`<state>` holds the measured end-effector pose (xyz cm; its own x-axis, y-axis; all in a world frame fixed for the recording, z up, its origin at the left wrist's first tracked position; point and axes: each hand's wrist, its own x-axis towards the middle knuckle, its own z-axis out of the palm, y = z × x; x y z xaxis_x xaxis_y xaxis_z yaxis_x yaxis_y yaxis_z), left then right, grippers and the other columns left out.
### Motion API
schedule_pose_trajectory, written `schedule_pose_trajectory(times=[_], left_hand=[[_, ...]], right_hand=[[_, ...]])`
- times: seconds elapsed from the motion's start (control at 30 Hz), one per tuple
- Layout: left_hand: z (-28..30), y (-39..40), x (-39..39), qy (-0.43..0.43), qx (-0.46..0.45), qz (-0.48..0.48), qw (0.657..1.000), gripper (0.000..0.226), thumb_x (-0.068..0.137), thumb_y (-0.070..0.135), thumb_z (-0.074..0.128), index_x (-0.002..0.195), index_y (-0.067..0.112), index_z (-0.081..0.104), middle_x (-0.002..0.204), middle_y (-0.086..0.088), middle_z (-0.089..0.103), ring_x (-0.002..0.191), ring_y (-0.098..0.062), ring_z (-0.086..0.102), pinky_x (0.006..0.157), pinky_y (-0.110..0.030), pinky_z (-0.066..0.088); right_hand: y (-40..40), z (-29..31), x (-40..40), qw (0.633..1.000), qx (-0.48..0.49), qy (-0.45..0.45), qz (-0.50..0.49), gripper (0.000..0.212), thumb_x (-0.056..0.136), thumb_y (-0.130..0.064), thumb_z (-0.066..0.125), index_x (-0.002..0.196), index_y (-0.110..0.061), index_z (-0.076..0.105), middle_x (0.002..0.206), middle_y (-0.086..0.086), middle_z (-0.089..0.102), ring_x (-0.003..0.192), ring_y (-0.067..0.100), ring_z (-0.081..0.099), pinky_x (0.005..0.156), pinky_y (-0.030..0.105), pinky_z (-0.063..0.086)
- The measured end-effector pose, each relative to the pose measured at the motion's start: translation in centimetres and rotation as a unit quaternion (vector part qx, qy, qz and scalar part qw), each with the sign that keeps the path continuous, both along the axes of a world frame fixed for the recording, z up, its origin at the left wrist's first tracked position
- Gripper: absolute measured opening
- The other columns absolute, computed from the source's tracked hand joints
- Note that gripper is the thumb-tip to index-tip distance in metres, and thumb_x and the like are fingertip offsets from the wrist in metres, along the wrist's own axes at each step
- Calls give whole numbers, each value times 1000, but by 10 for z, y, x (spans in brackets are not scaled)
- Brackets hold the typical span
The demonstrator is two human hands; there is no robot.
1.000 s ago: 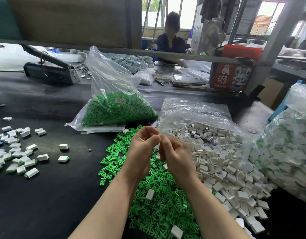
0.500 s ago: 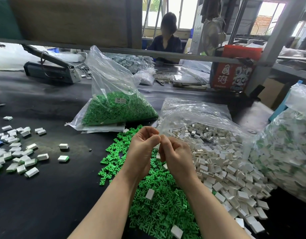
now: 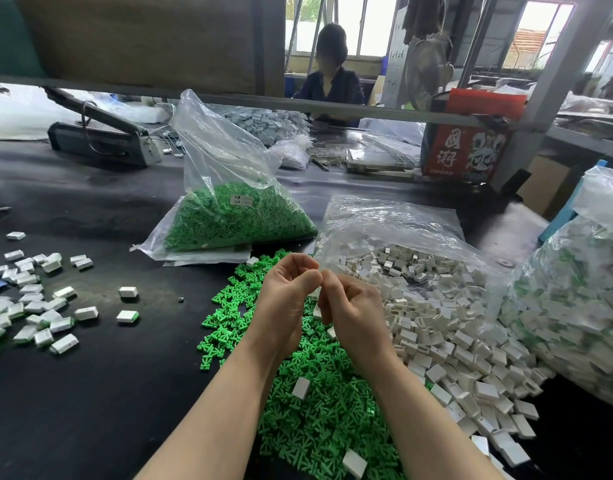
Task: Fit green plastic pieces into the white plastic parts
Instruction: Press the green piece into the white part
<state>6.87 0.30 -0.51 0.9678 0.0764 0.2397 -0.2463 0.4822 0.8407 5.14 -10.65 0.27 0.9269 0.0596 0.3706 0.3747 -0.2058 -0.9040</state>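
The left hand [image 3: 287, 299] and right hand [image 3: 350, 311] met over the green pieces [image 3: 312, 410], fingers curled together around a small white part [image 3: 315, 293] barely visible between them. Finished pieces [image 3: 31, 306] lay scattered at left on the tabletop [image 3: 107, 393]; large heaps of white parts [image 3: 447, 323] and a bag of green [image 3: 229, 216] remained, suggesting much work ahead.

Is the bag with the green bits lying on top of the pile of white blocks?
No, the bag of green pieces sits on the dark table left of the white parts pile.
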Motion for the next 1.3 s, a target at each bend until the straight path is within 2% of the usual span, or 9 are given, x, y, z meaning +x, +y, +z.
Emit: schedule_pose_trajectory(times=[0.2,0.57,0.73,0.8,0.93,1.0,1.1,1.17,1.3], left_hand=[[1,-1,-1,1,-8,-5,1000,13,69,0,59,77,8,54,63,6,55,56,-3,54,54,-16,48],[1,-1,-1,14,-6,3,1000,13,68,0,59,78,8,55,64,5,55,57,-3,53,58,-15,48],[3,-2,-3,15,-12,-8,1000,13,69,-1,58,78,8,54,62,6,56,55,-3,54,54,-16,48],[4,-2,-4,15,-14,-9,1000,13,69,-1,58,78,8,53,61,7,56,54,-2,54,53,-16,47],[8,-3,-7,17,0,-4,1000,14,70,-1,58,78,8,53,59,7,54,49,-4,51,46,-18,46],[12,-3,-9,17,10,0,1000,14,71,-1,58,82,6,54,56,6,53,45,-6,49,40,-20,43],[15,0,-9,30,15,13,999,20,70,4,59,90,5,57,58,1,51,45,-11,47,36,-25,39],[16,2,-9,40,9,18,999,23,70,5,58,92,6,59,58,-1,50,46,-12,46,36,-26,38],[15,4,-7,45,4,6,999,22,71,8,62,93,8,63,57,2,53,50,-11,48,38,-25,39]], right_hand=[[-1,-1,0,1000,4,5,2,49,100,-26,53,53,-13,53,56,23,51,50,17,42,48,42,33],[0,-3,1,1000,8,4,3,50,100,-27,53,56,-3,52,56,24,49,49,17,41,48,44,32],[0,-2,2,1000,6,5,9,51,101,-28,52,50,-29,58,50,6,48,48,14,42,47,32,30],[0,-2,2,1000,7,7,8,52,101,-28,52,50,-33,57,50,2,49,48,13,42,48,31,32],[2,-2,2,999,26,10,17,45,95,-40,48,56,-20,56,54,14,52,49,15,45,50,33,35],[3,-3,3,998,50,17,36,46,94,-42,46,60,-13,56,55,11,52,51,18,47,51,36,35],[4,-3,5,994,81,23,65,42,96,-38,42,63,-18,58,59,5,55,57,23,48,56,44,36],[4,-2,6,992,94,25,81,38,95,-33,40,67,-17,60,62,6,55,59,21,48,58,41,36],[3,1,4,989,101,32,103,34,95,-27,39,75,-7,58,64,7,53,57,13,47,55,25,38]])
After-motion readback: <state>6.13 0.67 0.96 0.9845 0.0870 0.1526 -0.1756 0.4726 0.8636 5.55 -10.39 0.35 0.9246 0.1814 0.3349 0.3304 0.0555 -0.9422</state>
